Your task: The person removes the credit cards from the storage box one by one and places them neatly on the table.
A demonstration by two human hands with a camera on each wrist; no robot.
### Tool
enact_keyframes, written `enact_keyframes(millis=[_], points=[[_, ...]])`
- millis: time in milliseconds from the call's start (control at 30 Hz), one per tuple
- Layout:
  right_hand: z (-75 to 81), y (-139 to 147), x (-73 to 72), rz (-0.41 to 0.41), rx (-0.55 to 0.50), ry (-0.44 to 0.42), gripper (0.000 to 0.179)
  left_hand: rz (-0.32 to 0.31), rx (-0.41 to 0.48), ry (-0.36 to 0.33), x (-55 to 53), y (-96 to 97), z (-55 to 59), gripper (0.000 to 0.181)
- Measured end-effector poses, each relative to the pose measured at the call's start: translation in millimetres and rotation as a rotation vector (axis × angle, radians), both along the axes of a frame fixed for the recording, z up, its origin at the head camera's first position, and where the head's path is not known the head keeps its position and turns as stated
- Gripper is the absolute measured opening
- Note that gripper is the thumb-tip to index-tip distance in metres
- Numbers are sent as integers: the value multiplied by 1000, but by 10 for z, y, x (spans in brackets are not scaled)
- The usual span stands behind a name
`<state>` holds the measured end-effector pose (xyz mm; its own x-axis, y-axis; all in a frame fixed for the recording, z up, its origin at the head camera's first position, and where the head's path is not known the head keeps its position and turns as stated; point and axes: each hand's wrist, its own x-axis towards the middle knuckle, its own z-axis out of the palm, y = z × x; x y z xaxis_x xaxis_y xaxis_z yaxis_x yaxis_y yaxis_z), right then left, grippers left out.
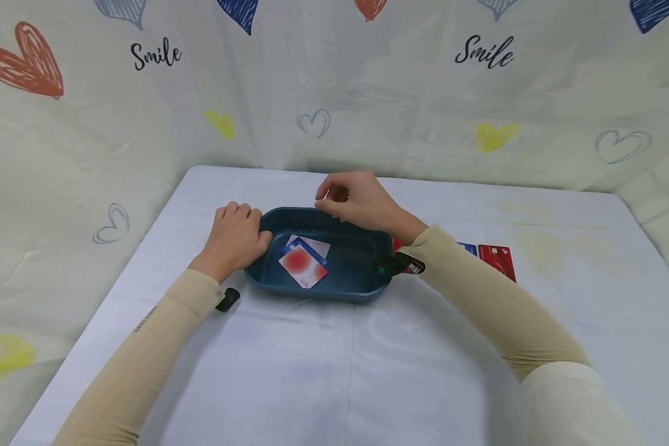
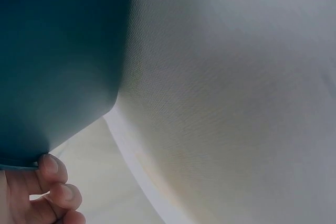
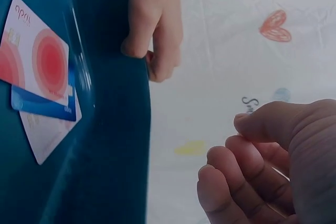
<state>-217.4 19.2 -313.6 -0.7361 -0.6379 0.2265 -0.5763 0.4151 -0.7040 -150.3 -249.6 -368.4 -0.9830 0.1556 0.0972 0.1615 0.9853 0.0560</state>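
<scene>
A dark teal plastic basin (image 1: 345, 282) sits on the table. My left hand (image 1: 235, 238) grips its left rim, with the thumb over the inner side; the left wrist view shows fingers (image 2: 60, 195) at the rim from outside. Inside, several overlapping bank cards lie toward the left: a white card with red circles (image 1: 298, 261) on top, a blue card (image 3: 47, 103) beneath it, and a pale card (image 3: 47, 135) lowest. Over the basin's far rim hovers my right hand (image 1: 357, 197). Its fingers are loosely bent, thumb near the index fingertip, and hold nothing in the right wrist view.
On the table right of the basin lie a red card (image 1: 497, 260) and a blue card (image 1: 468, 248), partly hidden by the right sleeve (image 1: 479, 310). Another red piece shows beside the basin's right end. A printed cloth (image 1: 368, 142) hangs behind the white table (image 1: 290, 371).
</scene>
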Motion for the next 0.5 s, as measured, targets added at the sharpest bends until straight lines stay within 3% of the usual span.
enact_keyframes(millis=[500], points=[[-204, -344, 21, 60, 53, 40, 12, 0, -3, 1, -14, -19, -16, 38]])
